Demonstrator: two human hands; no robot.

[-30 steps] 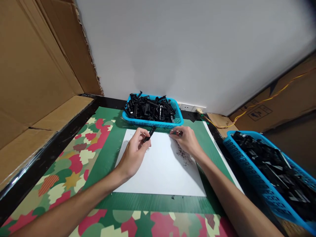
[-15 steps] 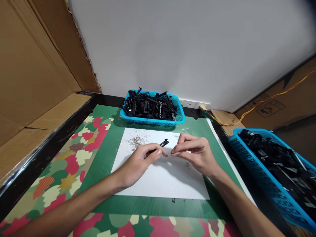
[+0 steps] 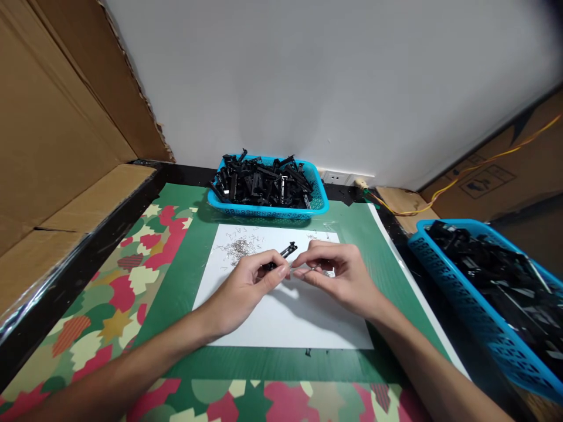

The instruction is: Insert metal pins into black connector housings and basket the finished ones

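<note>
Left hand pinches a slim black plastic part over white rectangular paper, bare toward its near edge; right hand beside it, fingertips nearly together, hold unclear. Brown cardboard box: printing illegible.

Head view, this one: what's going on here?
A person's left hand holds a slim black part above a white sheet. The right hand is close by, its fingertips near the left hand's; anything between them is too small to make out. Small metallic pieces lie loosely heaped on the sheet. Beyond it stands a blue basket of black pieces.
</note>
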